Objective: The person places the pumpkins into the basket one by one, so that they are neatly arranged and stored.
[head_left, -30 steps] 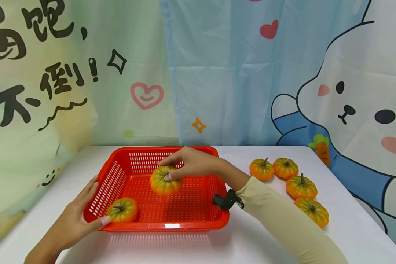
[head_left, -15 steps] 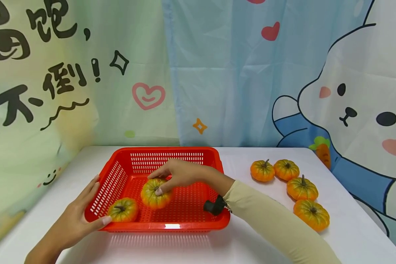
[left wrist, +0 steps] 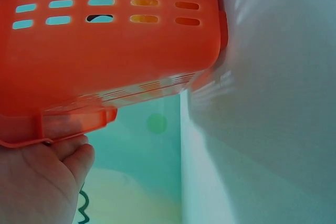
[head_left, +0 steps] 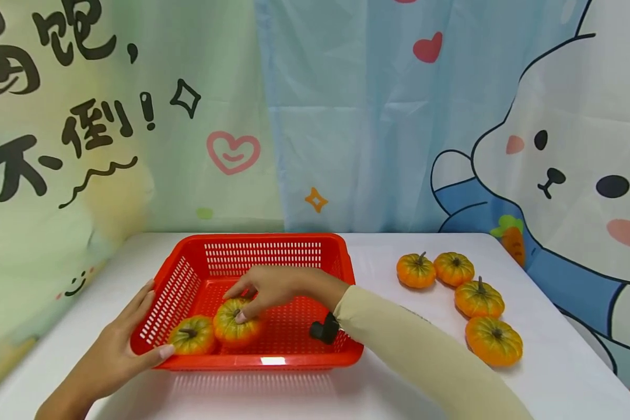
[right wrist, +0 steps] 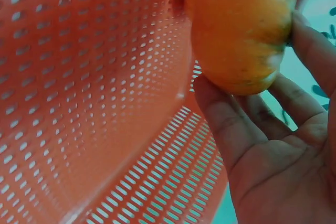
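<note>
A red plastic basket with slotted walls stands on the white table. My left hand grips its left end, the thumb over the front corner of the rim; in the left wrist view the fingers curl at the basket's lip. Inside the basket, my right hand holds a small orange-green pumpkin from above, thumb near its stem. The right wrist view has the fingers round that pumpkin. Against its left side, in the front left corner, sits another small pumpkin.
To the basket's right, several more small pumpkins lie in a loose curved row on the table. A printed curtain hangs behind the table. The right forearm's beige sleeve crosses the basket's right front corner.
My right hand has moved left, toward the front and down with its pumpkin, which now sits right beside the corner pumpkin. The left hand stays on the basket.
</note>
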`<state>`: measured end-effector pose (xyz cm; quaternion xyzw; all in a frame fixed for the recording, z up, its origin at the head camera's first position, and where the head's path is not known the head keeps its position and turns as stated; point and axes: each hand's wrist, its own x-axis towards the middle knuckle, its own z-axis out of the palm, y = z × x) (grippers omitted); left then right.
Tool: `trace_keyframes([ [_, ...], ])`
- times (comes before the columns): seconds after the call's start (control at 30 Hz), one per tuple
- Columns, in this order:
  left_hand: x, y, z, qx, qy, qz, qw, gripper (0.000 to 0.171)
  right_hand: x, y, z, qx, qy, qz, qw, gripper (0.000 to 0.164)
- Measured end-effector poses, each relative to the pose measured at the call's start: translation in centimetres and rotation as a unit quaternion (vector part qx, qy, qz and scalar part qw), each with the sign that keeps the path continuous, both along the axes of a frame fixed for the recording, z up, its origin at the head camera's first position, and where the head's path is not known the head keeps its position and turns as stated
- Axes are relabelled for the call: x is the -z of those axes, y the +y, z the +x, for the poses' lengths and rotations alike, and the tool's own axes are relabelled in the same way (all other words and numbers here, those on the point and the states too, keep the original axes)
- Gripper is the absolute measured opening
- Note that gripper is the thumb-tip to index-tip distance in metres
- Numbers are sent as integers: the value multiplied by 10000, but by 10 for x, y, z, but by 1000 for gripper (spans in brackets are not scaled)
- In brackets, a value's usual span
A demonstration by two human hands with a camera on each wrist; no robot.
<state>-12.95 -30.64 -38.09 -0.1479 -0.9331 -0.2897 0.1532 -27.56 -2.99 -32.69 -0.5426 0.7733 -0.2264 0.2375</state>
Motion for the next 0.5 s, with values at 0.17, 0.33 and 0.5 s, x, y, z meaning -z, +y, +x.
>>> trace_keyframes([
  [0.17, 1, -3, 0, 27, -9, 50, 10000, 95, 4, -15, -2, -91, -110, 263, 9996, 50],
  [0.33, 1, -3, 0, 40, -65, 85, 9999, 95, 6, -17, -2, -2, -315, 646, 9974, 51],
  [0.5, 0, -3, -1, 108, 11, 65, 9999, 95, 7, -15, -5, 224, -257, 909, 9953, 51],
])
